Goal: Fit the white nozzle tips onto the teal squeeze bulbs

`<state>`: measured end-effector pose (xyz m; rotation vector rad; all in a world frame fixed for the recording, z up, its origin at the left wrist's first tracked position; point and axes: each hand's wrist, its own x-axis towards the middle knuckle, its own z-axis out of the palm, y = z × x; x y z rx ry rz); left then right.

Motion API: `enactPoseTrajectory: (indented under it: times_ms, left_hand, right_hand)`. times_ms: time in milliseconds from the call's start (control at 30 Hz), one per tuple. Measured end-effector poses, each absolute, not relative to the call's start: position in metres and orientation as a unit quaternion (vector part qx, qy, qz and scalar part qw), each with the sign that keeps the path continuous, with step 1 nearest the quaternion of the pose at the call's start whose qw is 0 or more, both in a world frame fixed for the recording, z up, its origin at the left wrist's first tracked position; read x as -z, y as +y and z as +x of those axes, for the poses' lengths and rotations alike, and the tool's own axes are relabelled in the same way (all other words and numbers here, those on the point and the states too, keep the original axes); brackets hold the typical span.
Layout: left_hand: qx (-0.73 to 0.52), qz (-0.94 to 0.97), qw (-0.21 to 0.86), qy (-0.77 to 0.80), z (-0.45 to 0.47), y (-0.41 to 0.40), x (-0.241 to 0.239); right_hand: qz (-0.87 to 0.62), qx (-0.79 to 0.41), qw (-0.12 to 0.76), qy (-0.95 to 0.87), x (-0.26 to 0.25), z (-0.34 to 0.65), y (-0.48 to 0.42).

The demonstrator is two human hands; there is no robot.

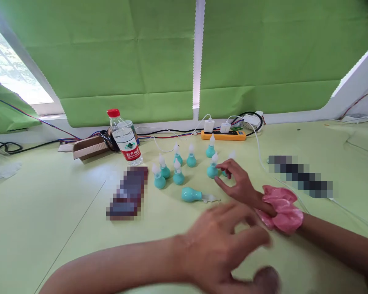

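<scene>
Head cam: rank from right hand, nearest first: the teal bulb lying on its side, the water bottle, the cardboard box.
From the right hand:
1. Teal bulb on its side, just to the hand's left, on the table.
2. Water bottle, farther left and back, upright.
3. Cardboard box, farthest, left of the bottle near the wall.

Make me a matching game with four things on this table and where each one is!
Things:
1. clear plastic water bottle with red cap
2. orange power strip
3. pink fabric scrunchie
4. teal rubber bulb lying on its side

Places:
A. on the right wrist
B. at the back by the green curtain
C. flat on the table, in front of the upright bulbs
D. beside the open cardboard box

Pairs: 1-D, 2-B, 3-A, 4-C
</scene>
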<state>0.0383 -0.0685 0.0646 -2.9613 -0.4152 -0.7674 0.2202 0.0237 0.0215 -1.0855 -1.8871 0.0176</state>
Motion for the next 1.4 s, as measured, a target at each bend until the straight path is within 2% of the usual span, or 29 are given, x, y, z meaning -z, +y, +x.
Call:
enactPoseTrajectory:
  times_ms: [67, 133, 200, 267, 467, 567, 833, 1000, 1067, 1233, 1300, 1400]
  left_hand:
    - [0.225, -0.944, 0.167, -0.177, 0.037, -0.039, -0.06]
    - [0.175, -0.922, 0.199, -0.283, 0.03, -0.02, -0.043]
    - [0.138, -0.902, 0.178, -0.367, 0.023, -0.009, -0.024]
    - [0.129, -0.903, 0.145, -0.384, 0.018, -0.002, -0.01]
    - [0.327, -0.866, -0.054, -0.375, 0.014, 0.006, -0.006]
    - [0.344, -0.858, -0.111, -0.365, 0.014, 0.003, -0.01]
    - [0.209, -0.921, -0.111, -0.31, 0.017, 0.002, -0.011]
    - [0.239, -0.921, -0.121, -0.282, 0.018, 0.004, -0.011]
    - [0.256, -0.919, -0.132, -0.269, 0.017, 0.005, -0.011]
    - [0.32, -0.908, -0.127, -0.239, 0.014, 0.003, -0.009]
    - [0.349, -0.89, -0.132, -0.264, 0.013, 0.003, -0.008]
    - [0.364, -0.85, -0.154, -0.349, 0.014, 0.004, -0.007]
  right_hand:
    - [-0.438, -0.033, 0.474, -0.763, -0.006, 0.208, 0.026]
    - [-0.44, -0.063, 0.475, -0.76, 0.004, 0.203, 0.027]
    - [-0.438, -0.078, 0.457, -0.77, 0.006, 0.203, 0.028]
    - [-0.421, -0.086, 0.434, -0.792, 0.004, 0.204, 0.026]
    - [-0.347, -0.193, 0.36, -0.845, -0.008, 0.209, 0.018]
    - [-0.382, -0.277, 0.351, -0.809, -0.008, 0.21, 0.019]
    - [-0.423, -0.352, 0.412, -0.726, -0.001, 0.207, 0.014]
    - [-0.46, -0.527, 0.372, -0.61, -0.004, 0.202, 0.016]
    - [-0.464, -0.558, 0.365, -0.584, -0.005, 0.201, 0.02]
    - [-0.5, -0.527, 0.385, -0.569, -0.004, 0.205, 0.028]
    - [-0.512, -0.441, 0.399, -0.62, -0.002, 0.207, 0.029]
    - [-0.51, -0.268, 0.351, -0.738, 0.001, 0.209, 0.029]
